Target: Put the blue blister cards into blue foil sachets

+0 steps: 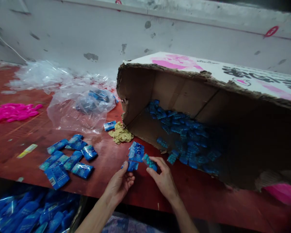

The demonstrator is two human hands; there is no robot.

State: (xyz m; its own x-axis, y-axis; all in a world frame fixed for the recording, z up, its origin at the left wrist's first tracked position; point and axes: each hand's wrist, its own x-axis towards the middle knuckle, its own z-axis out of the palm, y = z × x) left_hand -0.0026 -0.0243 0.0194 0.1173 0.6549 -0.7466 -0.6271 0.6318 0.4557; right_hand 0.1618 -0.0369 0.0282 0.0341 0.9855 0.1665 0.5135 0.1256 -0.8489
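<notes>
My left hand [120, 184] is closed on a small blue printed packet [132, 166], pinched between thumb and fingers. Just beyond it lie blue printed cards [136, 151] on the red table. In my right hand [163, 176], thumb and fingertips grip a small clear pack of turquoise beads [149, 162], tilted and close to the blue packet. To the right, a cardboard box [140, 124] lies on its side, opening toward me, with many similar bead packs [184, 129] inside. Several filled blue packets [59, 161] are spread on the table to the left.
A crumpled yellowish cloth-like piece [121, 133] sits by the box corner. Clear plastic bags [70, 110] and bright pink pieces [13, 112] are further left. Below the table edge, a container holds many blue items [26, 210]. A white wall [99, 35] stands behind.
</notes>
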